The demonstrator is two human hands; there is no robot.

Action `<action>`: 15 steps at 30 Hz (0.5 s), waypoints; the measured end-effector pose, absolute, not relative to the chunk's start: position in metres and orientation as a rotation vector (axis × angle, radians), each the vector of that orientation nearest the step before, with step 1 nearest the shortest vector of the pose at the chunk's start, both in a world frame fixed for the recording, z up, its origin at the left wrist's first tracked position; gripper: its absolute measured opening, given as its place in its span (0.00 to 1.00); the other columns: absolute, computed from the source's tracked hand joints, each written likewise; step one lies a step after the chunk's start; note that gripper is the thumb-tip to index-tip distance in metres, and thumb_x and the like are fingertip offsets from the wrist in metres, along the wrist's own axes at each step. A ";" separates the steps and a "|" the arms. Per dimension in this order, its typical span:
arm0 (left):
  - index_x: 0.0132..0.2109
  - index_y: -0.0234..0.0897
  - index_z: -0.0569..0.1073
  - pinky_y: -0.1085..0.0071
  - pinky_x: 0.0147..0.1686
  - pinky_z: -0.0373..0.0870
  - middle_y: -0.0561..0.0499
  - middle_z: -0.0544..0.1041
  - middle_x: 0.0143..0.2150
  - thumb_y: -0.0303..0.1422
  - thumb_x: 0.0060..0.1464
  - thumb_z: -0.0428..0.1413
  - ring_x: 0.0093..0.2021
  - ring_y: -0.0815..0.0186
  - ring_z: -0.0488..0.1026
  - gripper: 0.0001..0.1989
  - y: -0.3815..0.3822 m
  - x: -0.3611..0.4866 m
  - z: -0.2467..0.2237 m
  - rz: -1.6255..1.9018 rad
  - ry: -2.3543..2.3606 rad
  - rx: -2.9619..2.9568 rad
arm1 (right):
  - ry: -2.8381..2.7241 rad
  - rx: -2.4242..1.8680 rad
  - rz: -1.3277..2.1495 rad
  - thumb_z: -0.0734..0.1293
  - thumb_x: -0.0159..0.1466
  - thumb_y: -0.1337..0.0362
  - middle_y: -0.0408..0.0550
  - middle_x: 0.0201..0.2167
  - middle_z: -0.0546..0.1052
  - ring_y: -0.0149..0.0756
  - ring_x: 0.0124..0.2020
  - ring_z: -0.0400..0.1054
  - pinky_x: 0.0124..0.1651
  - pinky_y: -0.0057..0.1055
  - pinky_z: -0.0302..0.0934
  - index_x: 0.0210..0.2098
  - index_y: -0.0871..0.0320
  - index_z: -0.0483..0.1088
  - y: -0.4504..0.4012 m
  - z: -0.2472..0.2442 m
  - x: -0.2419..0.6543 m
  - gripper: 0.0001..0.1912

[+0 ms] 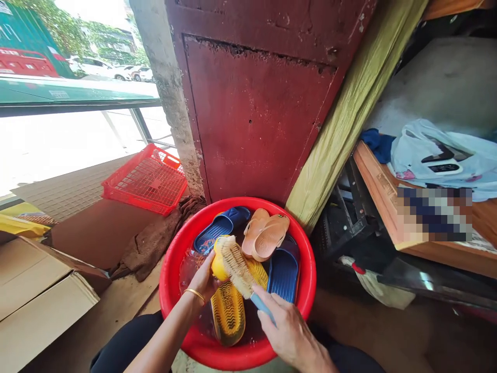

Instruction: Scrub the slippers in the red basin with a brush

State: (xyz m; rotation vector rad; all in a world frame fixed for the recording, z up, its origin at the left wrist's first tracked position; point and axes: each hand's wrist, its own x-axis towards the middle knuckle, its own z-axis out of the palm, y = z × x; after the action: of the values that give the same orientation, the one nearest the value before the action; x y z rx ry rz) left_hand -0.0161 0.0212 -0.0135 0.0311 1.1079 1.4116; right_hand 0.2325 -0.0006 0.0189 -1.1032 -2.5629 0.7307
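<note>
Two grips: left hand (201, 282) clamped on yellow slipper (218, 267), right hand (289, 326) on scrub brush (236, 267).

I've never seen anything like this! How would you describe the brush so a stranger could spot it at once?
Find the round red plastic basin of water below the dark red metal door. Over it, the right hand grips a scrubbing brush with a light blue handle and pale bristles, pressed on a yellow slipper in the left hand. Nothing else there has bristles.
</note>
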 end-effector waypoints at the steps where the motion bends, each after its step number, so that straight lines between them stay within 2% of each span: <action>1: 0.45 0.32 0.77 0.70 0.30 0.77 0.45 0.82 0.34 0.38 0.59 0.57 0.28 0.65 0.78 0.14 0.022 -0.012 -0.016 1.417 1.107 0.068 | -2.615 -1.115 0.617 0.58 0.68 0.67 0.53 0.44 0.78 0.42 0.39 0.76 0.43 0.33 0.69 0.70 0.51 0.55 -0.006 0.013 0.225 0.31; 4: 0.48 0.32 0.77 0.70 0.34 0.77 0.45 0.83 0.39 0.36 0.56 0.60 0.33 0.63 0.79 0.15 0.022 0.002 -0.023 1.464 1.140 0.103 | -2.700 -1.205 0.334 0.57 0.68 0.71 0.54 0.42 0.77 0.39 0.31 0.75 0.35 0.32 0.68 0.71 0.52 0.51 -0.012 0.001 0.202 0.33; 9: 0.59 0.42 0.72 0.68 0.37 0.78 0.47 0.83 0.44 0.35 0.56 0.60 0.41 0.59 0.81 0.23 0.017 0.017 -0.020 1.447 1.101 0.154 | -2.649 -1.307 0.223 0.56 0.68 0.72 0.55 0.42 0.76 0.38 0.31 0.74 0.33 0.30 0.68 0.72 0.56 0.48 0.009 -0.001 0.181 0.33; 13: 0.53 0.31 0.74 0.66 0.35 0.80 0.41 0.83 0.41 0.34 0.61 0.54 0.38 0.58 0.81 0.16 0.019 0.003 -0.013 1.521 1.050 0.020 | -2.666 -1.169 0.187 0.55 0.69 0.71 0.54 0.41 0.76 0.37 0.30 0.74 0.32 0.29 0.67 0.72 0.56 0.48 0.007 -0.005 0.186 0.32; 15: 0.51 0.30 0.74 0.66 0.34 0.80 0.42 0.82 0.37 0.33 0.62 0.52 0.34 0.59 0.81 0.15 0.020 -0.010 -0.009 1.571 1.062 -0.059 | -2.674 -1.093 0.180 0.55 0.70 0.70 0.54 0.40 0.76 0.37 0.29 0.74 0.31 0.29 0.67 0.72 0.56 0.49 -0.001 -0.012 0.196 0.32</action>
State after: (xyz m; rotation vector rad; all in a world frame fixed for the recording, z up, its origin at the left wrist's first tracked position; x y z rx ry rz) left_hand -0.0096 0.0200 -0.0095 -0.0594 1.0619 1.5710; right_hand 0.1960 -0.0015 -0.0125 -1.0931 -2.6744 0.1804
